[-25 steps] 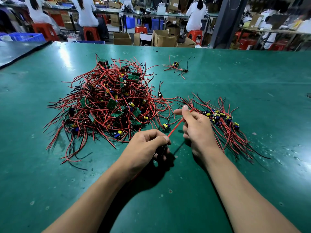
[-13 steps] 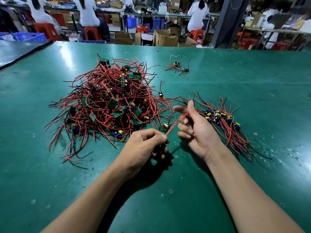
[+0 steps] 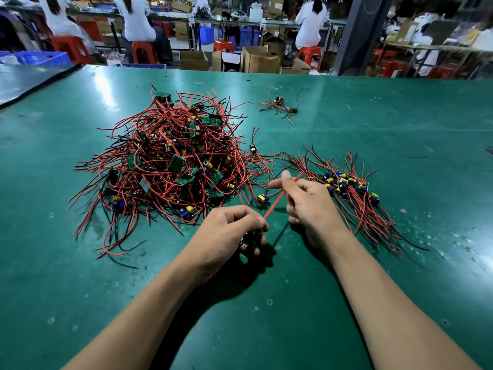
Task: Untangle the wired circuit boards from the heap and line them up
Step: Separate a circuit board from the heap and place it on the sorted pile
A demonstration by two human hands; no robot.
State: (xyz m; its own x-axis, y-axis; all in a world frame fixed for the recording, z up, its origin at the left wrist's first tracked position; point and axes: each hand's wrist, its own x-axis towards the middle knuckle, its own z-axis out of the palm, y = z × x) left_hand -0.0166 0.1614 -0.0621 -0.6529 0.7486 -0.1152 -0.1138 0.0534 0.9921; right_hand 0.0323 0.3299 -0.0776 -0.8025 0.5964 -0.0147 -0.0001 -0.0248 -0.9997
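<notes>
A heap (image 3: 170, 164) of small green circuit boards with red and black wires lies on the green table, left of centre. To its right a row of boards (image 3: 346, 188) lies side by side, wires fanning toward me. My left hand (image 3: 226, 231) grips a dark board low over the table, mostly hidden under its fingers. A red wire (image 3: 274, 202) runs taut from it up to my right hand (image 3: 306, 201), which pinches the wire between thumb and forefinger. One loose board (image 3: 262, 198) lies between the heap and my hands.
A small cluster of two wired boards (image 3: 280, 104) lies farther back on the green table (image 3: 400, 129). One stray board (image 3: 252, 148) lies right of the heap. Behind the table's far edge are cardboard boxes, red stools and seated people in white.
My right hand opened half a second ago with the wire across its fingers, and now its fingers have curled back over the red wire. My left hand has stayed in place.
</notes>
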